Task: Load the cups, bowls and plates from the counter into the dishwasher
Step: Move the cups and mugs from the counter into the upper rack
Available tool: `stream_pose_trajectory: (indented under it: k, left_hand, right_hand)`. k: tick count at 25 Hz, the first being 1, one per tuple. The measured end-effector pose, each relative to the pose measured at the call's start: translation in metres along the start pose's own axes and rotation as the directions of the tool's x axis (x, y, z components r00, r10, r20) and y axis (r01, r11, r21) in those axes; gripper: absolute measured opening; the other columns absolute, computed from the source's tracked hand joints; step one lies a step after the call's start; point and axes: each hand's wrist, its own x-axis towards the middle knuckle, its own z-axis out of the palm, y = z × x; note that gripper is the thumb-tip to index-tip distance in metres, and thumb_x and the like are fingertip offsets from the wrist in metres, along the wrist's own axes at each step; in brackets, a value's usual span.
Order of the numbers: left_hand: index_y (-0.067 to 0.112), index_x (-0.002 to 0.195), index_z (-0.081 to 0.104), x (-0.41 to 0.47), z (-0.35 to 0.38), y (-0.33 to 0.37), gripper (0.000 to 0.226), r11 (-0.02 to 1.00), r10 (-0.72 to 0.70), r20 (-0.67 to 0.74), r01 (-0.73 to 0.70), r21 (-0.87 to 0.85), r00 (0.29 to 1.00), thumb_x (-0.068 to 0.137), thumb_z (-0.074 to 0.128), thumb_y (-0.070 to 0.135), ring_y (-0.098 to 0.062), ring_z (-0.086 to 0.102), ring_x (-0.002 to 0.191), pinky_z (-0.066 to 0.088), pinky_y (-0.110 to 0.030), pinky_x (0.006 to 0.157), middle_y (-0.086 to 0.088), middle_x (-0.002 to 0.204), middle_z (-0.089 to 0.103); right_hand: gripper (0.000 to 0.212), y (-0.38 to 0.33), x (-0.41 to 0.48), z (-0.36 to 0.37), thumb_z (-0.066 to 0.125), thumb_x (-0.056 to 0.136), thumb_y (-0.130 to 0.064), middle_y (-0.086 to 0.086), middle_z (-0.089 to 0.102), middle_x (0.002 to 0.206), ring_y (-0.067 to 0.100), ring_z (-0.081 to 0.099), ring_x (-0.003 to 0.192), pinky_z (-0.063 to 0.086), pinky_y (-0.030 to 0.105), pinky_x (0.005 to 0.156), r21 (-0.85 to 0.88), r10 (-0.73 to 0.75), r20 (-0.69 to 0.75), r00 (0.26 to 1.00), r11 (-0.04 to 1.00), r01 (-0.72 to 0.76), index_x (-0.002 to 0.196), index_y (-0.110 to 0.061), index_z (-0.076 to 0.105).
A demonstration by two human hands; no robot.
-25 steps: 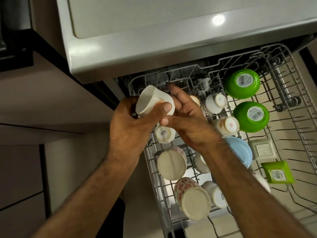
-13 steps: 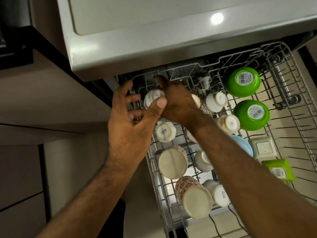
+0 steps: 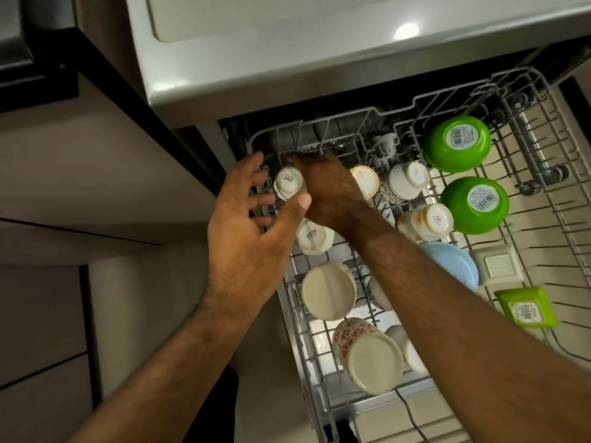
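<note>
A small white cup (image 3: 288, 183) sits upside down at the far left corner of the pulled-out grey wire rack (image 3: 543, 199). My right hand (image 3: 326, 190) grips its right side, fingers wrapped around it. My left hand (image 3: 246, 231) hovers just left of the cup, fingers spread, thumb tip touching the right hand near the cup. Several other cups stand upside down in the rack: another white cup (image 3: 313, 238), a cream mug (image 3: 329, 290), a red-flowered mug (image 3: 367, 356).
Two green bowls (image 3: 457, 143) (image 3: 475, 204), a blue bowl (image 3: 454, 266), a white square dish (image 3: 495, 265) and a green square dish (image 3: 524, 306) lie upside down on the rack's right. The dishwasher's top edge (image 3: 287, 78) overhangs the rack. Cabinet fronts stand at left.
The white cup went from my left hand, held above the rack, down into the far left corner, turned upside down. My left hand let go and opened; my right hand holds it.
</note>
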Motion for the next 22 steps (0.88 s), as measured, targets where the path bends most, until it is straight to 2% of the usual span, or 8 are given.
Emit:
stream_pose_trajectory:
  k: [3,5,8,12,14,16,19,22]
  left_hand:
    - [0.030,0.150,0.044,-0.004,0.004,0.001,0.070,0.998,0.026,-0.005,-0.025,0.055,1.000,0.089,0.078,0.031,0.002,0.060,0.115,0.056,-0.015,0.085,0.015,0.136,0.055]
    - [0.032,0.151,0.043,-0.012,0.008,0.005,0.070,0.995,0.041,-0.013,-0.039,0.088,0.999,0.089,0.077,0.032,0.004,0.058,0.116,0.058,-0.023,0.090,0.015,0.139,0.053]
    - [0.034,0.152,0.041,-0.035,0.013,0.014,0.072,0.987,0.078,-0.033,-0.072,0.144,0.996,0.089,0.075,0.034,0.005,0.055,0.119,0.056,-0.032,0.097,0.015,0.143,0.050]
    - [0.036,0.154,0.038,-0.073,0.022,0.024,0.074,0.969,0.106,-0.045,-0.093,0.227,0.993,0.089,0.074,0.038,0.003,0.052,0.123,0.052,-0.026,0.100,0.018,0.146,0.045]
    - [0.040,0.154,0.036,-0.097,0.026,0.025,0.075,0.964,0.089,-0.042,-0.075,0.255,0.995,0.089,0.073,0.041,0.004,0.049,0.125,0.049,-0.026,0.101,0.023,0.145,0.041]
    - [0.042,0.154,0.034,-0.121,0.031,0.024,0.076,0.961,0.081,-0.028,-0.071,0.267,0.996,0.089,0.073,0.041,0.004,0.047,0.128,0.047,-0.031,0.105,0.026,0.141,0.039]
    - [0.042,0.153,0.035,-0.152,0.039,0.013,0.076,0.952,0.047,-0.021,-0.038,0.303,0.999,0.087,0.073,0.039,-0.005,0.046,0.133,0.046,-0.043,0.110,0.023,0.142,0.040]
    - [0.038,0.152,0.037,-0.178,0.055,0.007,0.076,0.948,0.041,-0.027,-0.030,0.318,0.999,0.086,0.075,0.037,-0.009,0.048,0.131,0.046,-0.046,0.109,0.021,0.138,0.041]
  right_hand:
    - [0.060,0.001,-0.023,-0.015,0.067,0.074,-0.053,-0.002,0.067,0.116,0.025,0.062,0.109,0.054,0.040,0.089,0.076,-0.028,-0.088,0.996,0.997,0.035,0.126,-0.025,0.056]
    - [0.061,0.003,-0.048,-0.030,0.069,0.076,-0.051,-0.003,0.065,0.123,0.023,0.060,0.115,0.055,0.037,0.086,0.128,-0.009,-0.152,0.988,0.991,0.028,0.131,-0.028,0.057]
    - [0.057,0.005,-0.092,-0.052,0.072,0.083,-0.047,-0.002,0.063,0.128,0.020,0.057,0.117,0.046,0.026,0.084,0.123,-0.031,-0.228,0.973,0.991,0.060,0.134,-0.027,0.058]
    - [0.060,0.020,-0.152,-0.070,0.074,0.082,-0.046,0.003,0.063,0.128,0.027,0.056,0.115,0.048,0.037,0.091,0.102,-0.067,-0.266,0.962,0.990,0.097,0.134,-0.021,0.058]
    - [0.056,0.033,-0.180,-0.072,0.073,0.083,-0.041,0.004,0.062,0.128,0.028,0.055,0.114,0.045,0.037,0.092,0.105,-0.080,-0.251,0.965,0.988,0.109,0.133,-0.019,0.059]
    - [0.054,0.050,-0.207,-0.075,0.075,0.084,-0.037,0.003,0.061,0.134,0.026,0.054,0.118,0.042,0.036,0.097,0.101,-0.068,-0.238,0.969,0.990,0.094,0.133,-0.018,0.059]
    - [0.053,0.071,-0.244,-0.071,0.077,0.085,-0.034,0.003,0.060,0.136,0.024,0.052,0.122,0.041,0.036,0.101,0.073,-0.071,-0.234,0.970,0.993,0.091,0.132,-0.016,0.060]
    - [0.054,0.089,-0.279,-0.065,0.077,0.084,-0.033,0.004,0.062,0.133,0.025,0.053,0.120,0.042,0.036,0.101,0.082,-0.054,-0.254,0.966,0.994,0.077,0.131,-0.015,0.060]
